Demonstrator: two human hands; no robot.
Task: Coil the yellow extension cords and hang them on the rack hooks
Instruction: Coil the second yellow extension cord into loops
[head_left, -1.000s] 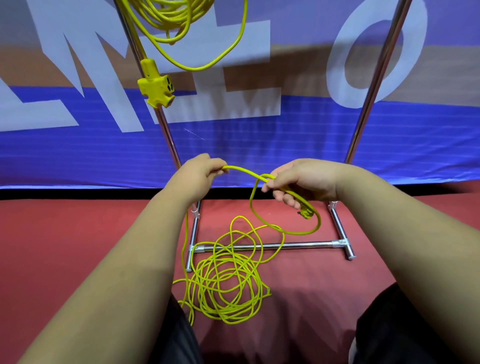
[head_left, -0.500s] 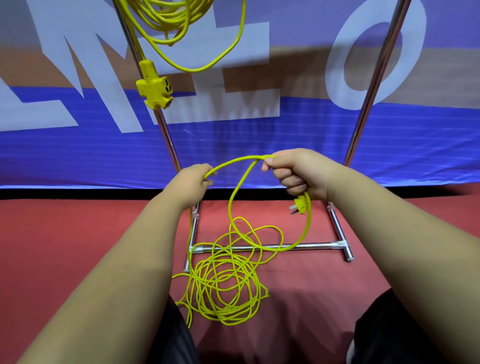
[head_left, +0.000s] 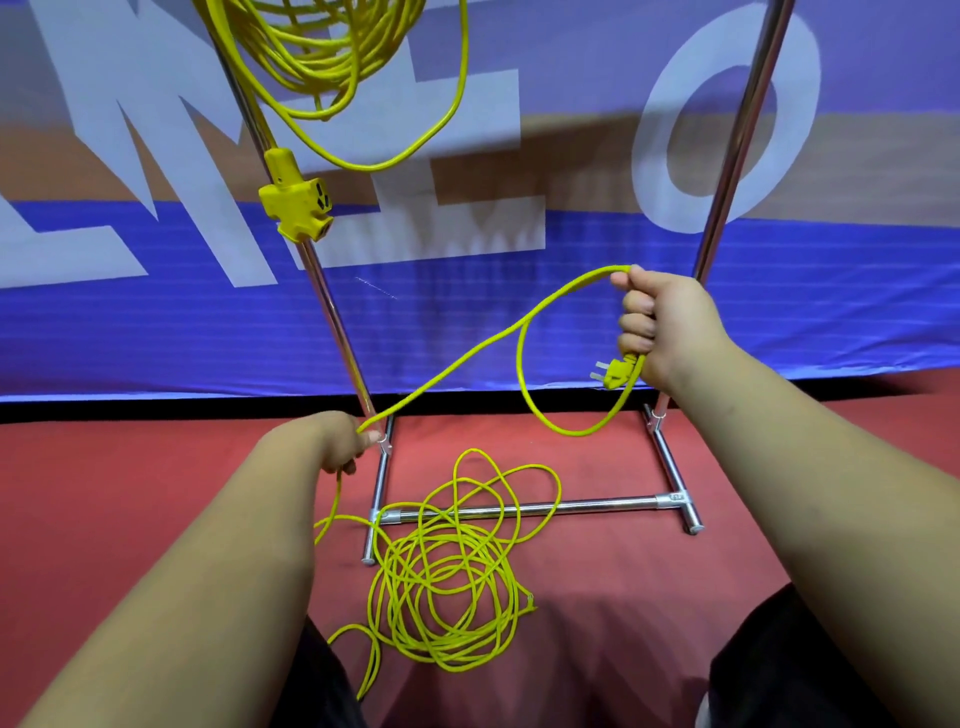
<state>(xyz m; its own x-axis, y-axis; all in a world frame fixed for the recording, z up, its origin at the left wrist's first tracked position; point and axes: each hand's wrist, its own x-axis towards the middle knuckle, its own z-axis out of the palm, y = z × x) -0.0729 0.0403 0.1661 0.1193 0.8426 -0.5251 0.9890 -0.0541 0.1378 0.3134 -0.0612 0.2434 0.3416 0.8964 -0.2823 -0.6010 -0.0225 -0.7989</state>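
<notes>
A loose pile of yellow extension cord (head_left: 447, 587) lies on the red floor across the rack's bottom bar. My right hand (head_left: 660, 327) is raised at the right and grips one hanging loop of that cord, with the plug (head_left: 613, 372) sticking out below the fist. A taut stretch of cord (head_left: 467, 358) runs down-left to my left hand (head_left: 345, 441), which is closed on it low by the rack's left post. A second yellow cord (head_left: 322, 52) hangs coiled at the top of the rack, its socket block (head_left: 296, 202) dangling against the left post.
The chrome rack has a left post (head_left: 332, 317), a right post (head_left: 727, 171) and a floor crossbar (head_left: 587, 506) with two feet. A blue, brown and white banner (head_left: 156, 291) stands close behind it. My dark trouser legs fill the lower corners.
My hands have moved apart: the right hand rose and went right with the loop and plug, the left hand slid down along the cord towards the floor. The cord between them is now stretched straight.
</notes>
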